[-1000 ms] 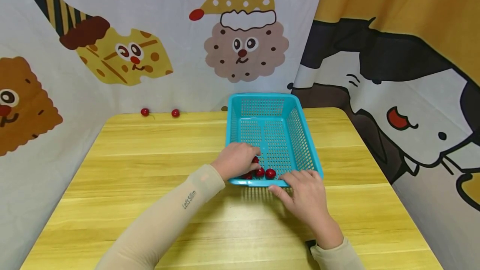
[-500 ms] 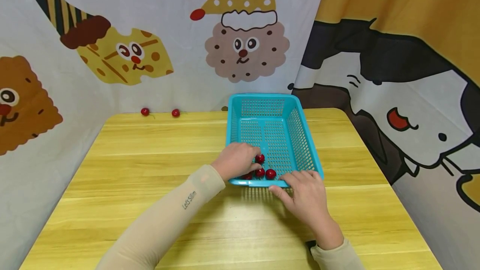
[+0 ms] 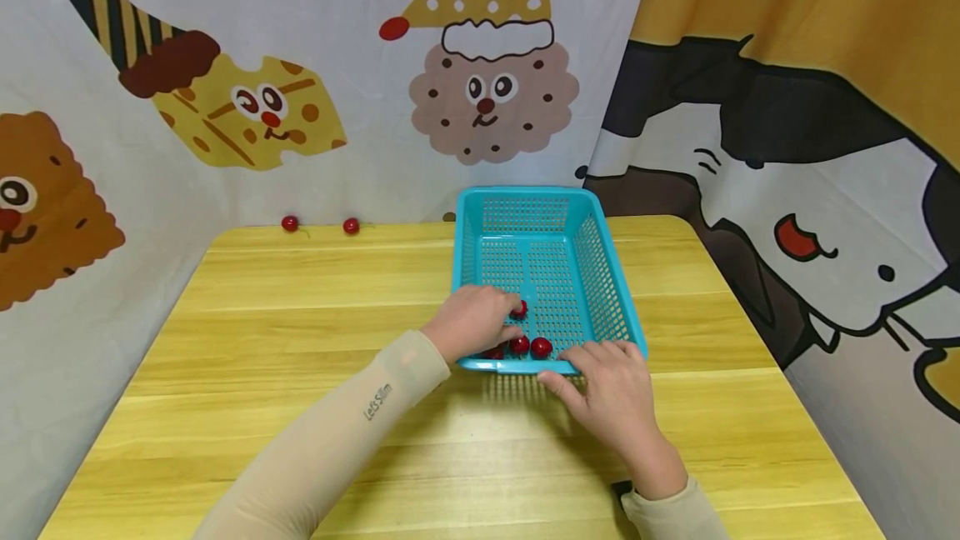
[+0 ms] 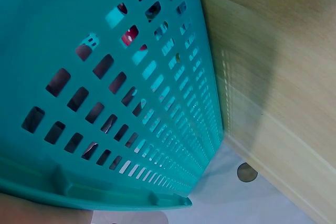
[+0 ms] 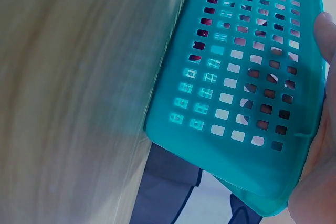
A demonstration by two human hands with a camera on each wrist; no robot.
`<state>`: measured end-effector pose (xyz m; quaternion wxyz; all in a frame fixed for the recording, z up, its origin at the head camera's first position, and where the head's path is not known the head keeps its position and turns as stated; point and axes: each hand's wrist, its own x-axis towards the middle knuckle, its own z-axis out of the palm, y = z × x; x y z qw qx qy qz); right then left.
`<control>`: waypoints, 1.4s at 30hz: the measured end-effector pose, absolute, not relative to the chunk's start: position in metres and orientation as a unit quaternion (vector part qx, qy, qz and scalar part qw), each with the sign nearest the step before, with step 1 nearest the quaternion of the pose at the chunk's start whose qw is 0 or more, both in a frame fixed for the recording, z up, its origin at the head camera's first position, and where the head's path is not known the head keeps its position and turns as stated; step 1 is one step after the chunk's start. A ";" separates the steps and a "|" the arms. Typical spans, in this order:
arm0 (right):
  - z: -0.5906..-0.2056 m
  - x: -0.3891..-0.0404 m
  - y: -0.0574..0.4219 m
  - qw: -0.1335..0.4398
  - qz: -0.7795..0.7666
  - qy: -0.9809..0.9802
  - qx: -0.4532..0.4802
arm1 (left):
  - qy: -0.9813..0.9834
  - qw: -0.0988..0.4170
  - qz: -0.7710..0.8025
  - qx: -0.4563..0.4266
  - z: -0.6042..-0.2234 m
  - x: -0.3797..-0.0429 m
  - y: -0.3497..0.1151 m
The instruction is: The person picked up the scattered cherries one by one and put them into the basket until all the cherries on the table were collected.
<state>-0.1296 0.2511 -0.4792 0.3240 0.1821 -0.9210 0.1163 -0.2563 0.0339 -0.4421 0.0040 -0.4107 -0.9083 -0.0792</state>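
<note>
Yellow wooden table [image 3: 300, 332], turquoise basket [image 3: 592, 273] on it, two cherries [image 3: 289, 224] at far edge

Basket [image 3: 592, 273] on table [image 3: 300, 340], cherries [image 3: 531, 347] in its near end, two cherries [image 3: 318, 225] far left

A yellow wooden table [image 3: 300, 373] with plank lines running across it fills the lower part of the head view. At its far left edge, against the backdrop, two small red cherries [image 3: 289, 223] [image 3: 350, 226] lie near each other, well apart from everything else on the table. Behind hangs a pale cartoon backdrop [image 3: 225, 40] printed with cookie figures in party hats, and to the right an orange curtain [image 3: 810, 15] shows a black-and-white cat face.
</note>
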 end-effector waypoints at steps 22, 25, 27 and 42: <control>-0.481 -0.129 0.251 0.325 0.122 -0.920 0.179 | -0.910 0.003 -0.076 -0.407 -0.444 -0.255 0.035; -0.481 -0.129 0.251 0.323 0.123 -0.921 0.178 | -0.911 0.002 -0.073 -0.406 -0.444 -0.255 0.035; -0.481 -0.129 0.251 0.323 0.123 -0.921 0.179 | -0.912 0.001 -0.071 -0.405 -0.444 -0.255 0.035; -0.477 -0.129 0.251 0.318 0.125 -0.922 0.182 | -0.914 0.009 -0.077 -0.397 -0.442 -0.254 0.034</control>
